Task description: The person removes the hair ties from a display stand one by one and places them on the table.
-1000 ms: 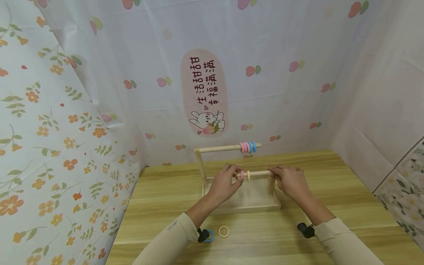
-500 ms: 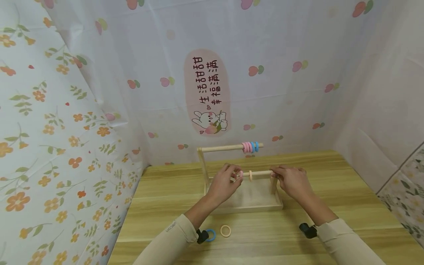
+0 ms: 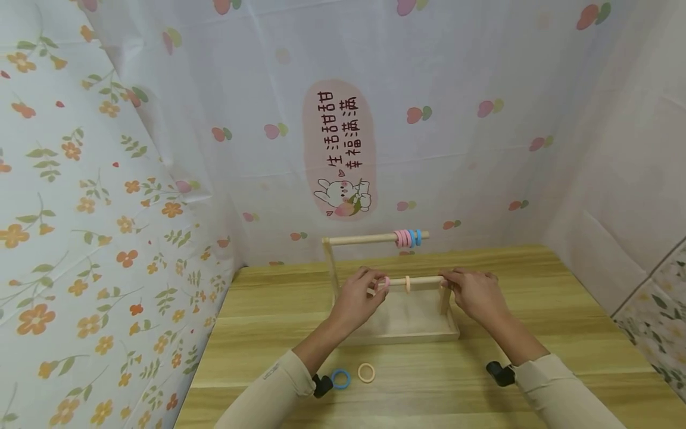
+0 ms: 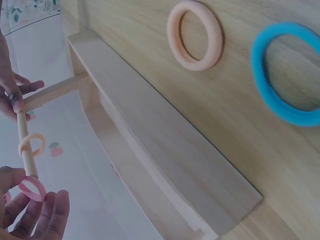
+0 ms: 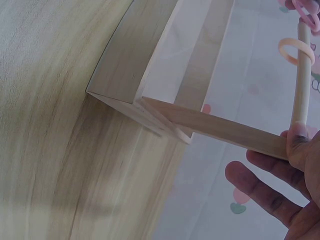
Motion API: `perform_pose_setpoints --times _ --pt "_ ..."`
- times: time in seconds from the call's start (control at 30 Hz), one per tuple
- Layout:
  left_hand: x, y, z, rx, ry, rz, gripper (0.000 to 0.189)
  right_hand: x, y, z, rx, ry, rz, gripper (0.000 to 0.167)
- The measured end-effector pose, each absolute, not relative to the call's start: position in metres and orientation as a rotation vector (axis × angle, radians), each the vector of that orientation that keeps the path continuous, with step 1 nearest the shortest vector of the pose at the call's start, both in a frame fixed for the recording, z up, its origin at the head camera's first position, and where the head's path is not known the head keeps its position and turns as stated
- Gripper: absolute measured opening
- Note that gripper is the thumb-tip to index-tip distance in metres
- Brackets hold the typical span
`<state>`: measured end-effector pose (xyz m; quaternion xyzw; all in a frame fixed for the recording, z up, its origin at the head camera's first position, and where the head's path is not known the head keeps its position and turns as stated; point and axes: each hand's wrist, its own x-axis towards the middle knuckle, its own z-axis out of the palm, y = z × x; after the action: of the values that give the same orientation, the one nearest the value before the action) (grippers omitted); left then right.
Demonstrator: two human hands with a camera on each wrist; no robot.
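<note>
My left hand pinches a pink ring right at the free left tip of the lower dowel. More pink shows among its fingers in both wrist views, partly hidden. A pale orange ring hangs around that dowel, a little in from the tip. My right hand grips the dowel's other end, where it meets the upright post of the wooden rack. Several pink rings and blue rings hang together near the free end of the upper dowel.
On the wood-grain table, in front of the rack, lie a blue ring and a pale wood-coloured ring. Black wrist mounts stick out from the sleeves. A patterned cloth stands behind the table.
My left hand has drawn the pink ring leftward along the lower dowel to its tip, away from the pale orange ring. The right hand keeps its place, and the head view has shifted slightly.
</note>
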<state>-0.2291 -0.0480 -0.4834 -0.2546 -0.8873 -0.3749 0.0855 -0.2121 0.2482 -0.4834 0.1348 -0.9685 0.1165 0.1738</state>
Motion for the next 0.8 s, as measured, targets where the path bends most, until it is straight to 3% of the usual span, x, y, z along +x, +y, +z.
perform_pose_setpoints --times 0.8 --pt "-0.213 -0.075 -0.492 -0.899 -2.759 -0.986 0.029 -0.214 0.249 -0.483 0.386 -2.764 0.323 0.027"
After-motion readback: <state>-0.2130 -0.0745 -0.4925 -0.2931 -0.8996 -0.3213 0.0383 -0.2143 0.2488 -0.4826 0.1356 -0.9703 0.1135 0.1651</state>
